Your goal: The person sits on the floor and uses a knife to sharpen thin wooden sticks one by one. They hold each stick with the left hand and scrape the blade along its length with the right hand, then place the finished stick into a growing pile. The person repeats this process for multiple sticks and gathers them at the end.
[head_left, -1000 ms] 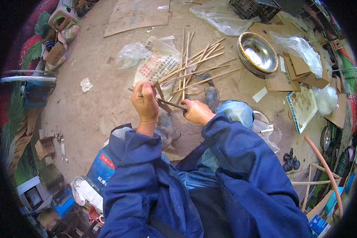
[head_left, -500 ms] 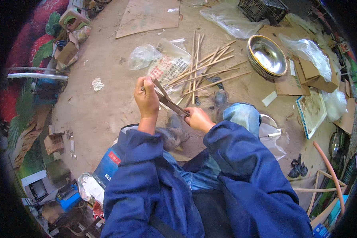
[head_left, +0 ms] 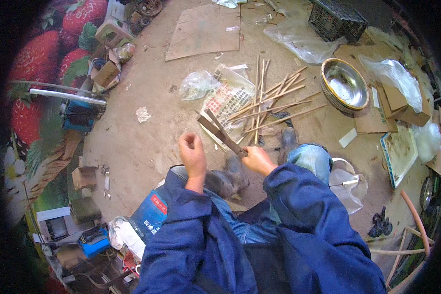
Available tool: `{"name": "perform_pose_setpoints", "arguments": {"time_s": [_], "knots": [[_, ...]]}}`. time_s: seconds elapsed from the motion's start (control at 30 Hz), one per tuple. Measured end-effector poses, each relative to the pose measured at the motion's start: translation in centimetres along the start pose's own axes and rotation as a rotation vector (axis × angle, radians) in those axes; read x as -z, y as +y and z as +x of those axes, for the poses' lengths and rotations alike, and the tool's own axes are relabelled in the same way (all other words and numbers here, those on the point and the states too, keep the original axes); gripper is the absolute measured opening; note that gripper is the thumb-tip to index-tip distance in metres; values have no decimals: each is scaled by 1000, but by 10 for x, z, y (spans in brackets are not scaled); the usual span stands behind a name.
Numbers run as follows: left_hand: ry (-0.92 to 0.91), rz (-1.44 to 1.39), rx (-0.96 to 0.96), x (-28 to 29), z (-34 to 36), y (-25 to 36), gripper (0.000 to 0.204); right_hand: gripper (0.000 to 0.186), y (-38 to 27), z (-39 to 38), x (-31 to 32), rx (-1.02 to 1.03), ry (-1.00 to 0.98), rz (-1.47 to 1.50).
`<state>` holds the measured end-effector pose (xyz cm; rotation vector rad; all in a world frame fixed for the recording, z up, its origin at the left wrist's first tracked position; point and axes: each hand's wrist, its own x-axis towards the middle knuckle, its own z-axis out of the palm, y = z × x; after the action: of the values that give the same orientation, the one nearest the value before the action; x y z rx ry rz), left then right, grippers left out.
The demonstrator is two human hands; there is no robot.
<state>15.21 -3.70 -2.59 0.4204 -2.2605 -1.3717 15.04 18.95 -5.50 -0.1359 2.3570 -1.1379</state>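
My right hand (head_left: 258,159) grips the near end of two flat dark-brown strips (head_left: 223,134) that spread apart in a narrow V at their far end; whether they are wood or metal, I cannot tell. Just left of them, and apart from them, my left hand (head_left: 193,156) is raised with its fingers curled and pressed together; anything small inside is hidden. Beyond the strips, several thin wooden sticks (head_left: 279,96) lie crossed in a loose pile on the floor. Some rest over a printed plastic sheet (head_left: 230,93).
A stack of metal basins (head_left: 345,84) stands right of the sticks, near a black crate (head_left: 337,20) and opened cardboard (head_left: 399,105). A crumpled clear bag (head_left: 199,85) lies by the sheet. At my left leg is a blue bag (head_left: 149,213); a flat cardboard piece (head_left: 203,32) lies far ahead.
My left hand has come away from the strips and dropped lower, fingers still curled. The right hand keeps its hold on them. The whole view has shifted a little.
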Motion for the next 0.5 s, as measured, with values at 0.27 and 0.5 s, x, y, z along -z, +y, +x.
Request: {"name": "perform_pose_setpoints", "arguments": {"time_s": [0.27, 0.5], "knots": [[-453, 272, 140, -70, -48, -92, 24, 40, 3, -9, -5, -3, 16, 9], [-449, 380, 41, -81, -41, -95, 21, 45, -46, -22, 18, 116, 107, 113]]}}
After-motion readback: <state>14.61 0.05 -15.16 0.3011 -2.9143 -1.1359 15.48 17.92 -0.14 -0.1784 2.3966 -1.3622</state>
